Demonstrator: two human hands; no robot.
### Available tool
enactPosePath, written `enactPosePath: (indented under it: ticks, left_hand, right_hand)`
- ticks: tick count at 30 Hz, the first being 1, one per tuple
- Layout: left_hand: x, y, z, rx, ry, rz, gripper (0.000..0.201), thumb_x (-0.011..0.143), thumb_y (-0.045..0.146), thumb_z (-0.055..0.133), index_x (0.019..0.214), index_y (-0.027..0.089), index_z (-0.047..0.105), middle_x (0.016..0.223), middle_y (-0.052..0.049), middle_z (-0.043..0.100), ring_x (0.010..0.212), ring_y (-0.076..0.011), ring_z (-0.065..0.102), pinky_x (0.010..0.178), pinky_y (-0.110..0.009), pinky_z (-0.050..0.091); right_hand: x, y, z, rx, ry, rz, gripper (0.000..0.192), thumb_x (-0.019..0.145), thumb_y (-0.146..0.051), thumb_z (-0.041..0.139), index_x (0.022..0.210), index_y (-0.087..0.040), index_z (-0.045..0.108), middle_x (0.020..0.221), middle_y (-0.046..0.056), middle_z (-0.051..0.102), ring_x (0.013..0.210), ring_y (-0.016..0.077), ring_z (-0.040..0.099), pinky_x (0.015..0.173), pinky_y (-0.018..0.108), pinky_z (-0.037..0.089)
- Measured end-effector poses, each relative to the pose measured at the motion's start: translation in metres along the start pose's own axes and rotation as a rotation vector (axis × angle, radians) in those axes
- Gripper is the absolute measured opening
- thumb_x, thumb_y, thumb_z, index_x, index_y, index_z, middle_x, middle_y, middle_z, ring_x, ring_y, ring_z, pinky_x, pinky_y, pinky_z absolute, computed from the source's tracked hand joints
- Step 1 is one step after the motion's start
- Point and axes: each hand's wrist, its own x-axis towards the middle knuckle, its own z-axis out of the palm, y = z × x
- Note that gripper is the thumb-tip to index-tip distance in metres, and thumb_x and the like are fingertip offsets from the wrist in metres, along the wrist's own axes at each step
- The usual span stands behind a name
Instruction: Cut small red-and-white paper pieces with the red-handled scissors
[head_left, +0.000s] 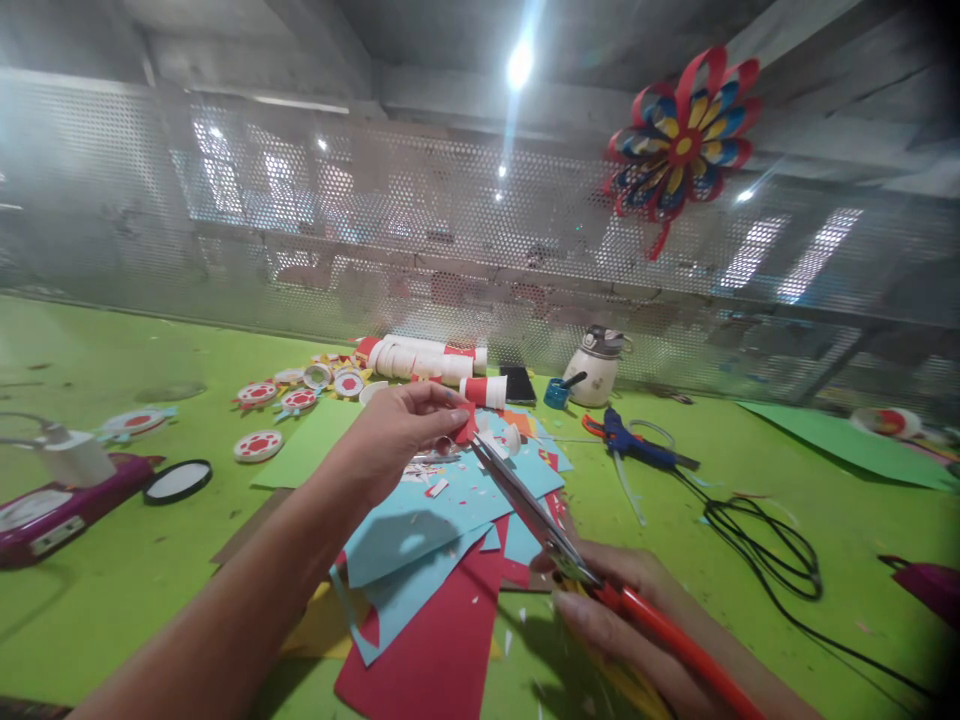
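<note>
My left hand pinches a small piece of red paper between thumb and fingers, above the middle of the work pile. From the lower right my right hand grips scissors with long metal blades and red handles. The blade tips reach the lower edge of the red piece; whether they touch it I cannot tell. Below both hands lie light blue paper sheets with small scraps on them, and a red sheet sticks out toward me.
Behind the pile are paper cups, a phone, a bottle and a blue pot. A glue gun with coiled cable lies right. Decorated discs, a black-rimmed disc and a purple power strip are left.
</note>
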Motion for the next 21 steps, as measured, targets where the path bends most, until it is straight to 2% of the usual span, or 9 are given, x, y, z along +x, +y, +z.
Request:
enactPosePath:
  ticks: [3, 7, 11, 15, 17, 21]
  left_hand:
    - [0.000, 0.000, 0.002, -0.022, 0.035, 0.023, 0.017, 0.061, 0.020, 0.075, 0.071, 0.012, 0.065, 0.062, 0.000, 0.061, 0.053, -0.0080, 0.053, 0.052, -0.022, 0.042]
    - [-0.001, -0.002, 0.007, -0.079, 0.104, 0.033, 0.019, 0.060, 0.019, 0.076, 0.068, 0.012, 0.061, 0.060, 0.000, 0.062, 0.056, -0.0102, 0.057, 0.054, -0.023, 0.047]
    - [-0.003, -0.004, 0.012, -0.123, 0.155, 0.053, 0.021, 0.058, 0.019, 0.077, 0.066, 0.013, 0.059, 0.059, 0.000, 0.063, 0.055, -0.0110, 0.059, 0.056, -0.025, 0.051]
    - [-0.003, -0.005, 0.015, -0.152, 0.188, 0.074, 0.021, 0.059, 0.018, 0.077, 0.068, 0.013, 0.059, 0.060, 0.000, 0.064, 0.055, -0.0116, 0.061, 0.058, -0.026, 0.053]
    - [-0.004, -0.006, 0.017, -0.181, 0.206, 0.080, 0.021, 0.059, 0.018, 0.077, 0.068, 0.013, 0.058, 0.060, 0.000, 0.064, 0.056, -0.0122, 0.062, 0.058, -0.026, 0.053]
    - [-0.006, -0.010, 0.022, -0.224, 0.249, 0.072, 0.022, 0.060, 0.019, 0.076, 0.068, 0.013, 0.057, 0.061, -0.001, 0.064, 0.058, -0.0122, 0.062, 0.061, -0.027, 0.054]
  right_hand:
    - [0.004, 0.005, 0.002, 0.018, -0.070, 0.003, 0.026, 0.087, -0.038, 0.047, 0.088, -0.021, 0.066, 0.065, 0.002, 0.061, 0.056, 0.0187, 0.057, 0.051, 0.026, 0.047]
    - [0.009, 0.009, 0.007, 0.000, -0.133, 0.051, 0.026, 0.088, -0.036, 0.045, 0.091, -0.017, 0.063, 0.068, 0.002, 0.058, 0.059, 0.0170, 0.052, 0.053, 0.026, 0.043]
    - [0.008, 0.009, 0.011, -0.006, -0.109, 0.083, 0.029, 0.089, -0.038, 0.045, 0.088, -0.016, 0.062, 0.068, 0.002, 0.059, 0.058, 0.0163, 0.051, 0.052, 0.026, 0.041]
    - [0.007, 0.008, 0.013, 0.005, -0.067, 0.111, 0.031, 0.087, -0.040, 0.046, 0.095, -0.016, 0.064, 0.078, 0.005, 0.067, 0.066, 0.0202, 0.059, 0.055, 0.027, 0.043]
    - [0.006, 0.008, 0.014, 0.015, -0.042, 0.121, 0.032, 0.086, -0.041, 0.047, 0.093, -0.016, 0.065, 0.083, 0.007, 0.069, 0.070, 0.0219, 0.062, 0.057, 0.027, 0.044]
    - [0.006, 0.011, 0.016, 0.031, -0.010, 0.130, 0.035, 0.086, -0.046, 0.045, 0.087, -0.018, 0.066, 0.074, 0.005, 0.067, 0.062, 0.0193, 0.058, 0.052, 0.026, 0.045]
